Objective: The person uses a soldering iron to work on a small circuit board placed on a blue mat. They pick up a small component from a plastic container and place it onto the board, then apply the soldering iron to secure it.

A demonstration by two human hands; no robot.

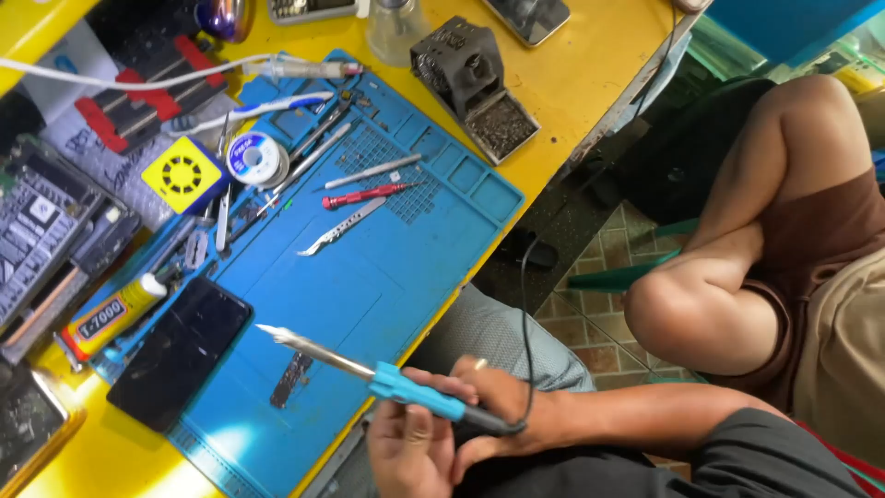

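A soldering iron [406, 387] with a light blue grip and a long metal tip is held low over the near part of a blue work mat [369, 277]. My right hand [507, 406] grips its dark rear end, where the black cord leaves. My left hand [406, 452] wraps its fingers around the blue grip from below. The tip points left, towards a black phone [180, 350] lying face down on the mat's left edge. A small dark part [292, 378] lies on the mat just under the iron's shaft.
On the mat's far half lie curved tweezers [341, 226], a red screwdriver [364, 195], a solder spool [256, 157] and a toothbrush [249, 111]. A glue tube [111, 314] lies left. A dark iron stand [470, 83] sits on the yellow table. Another person's bare knee [701, 304] is at right.
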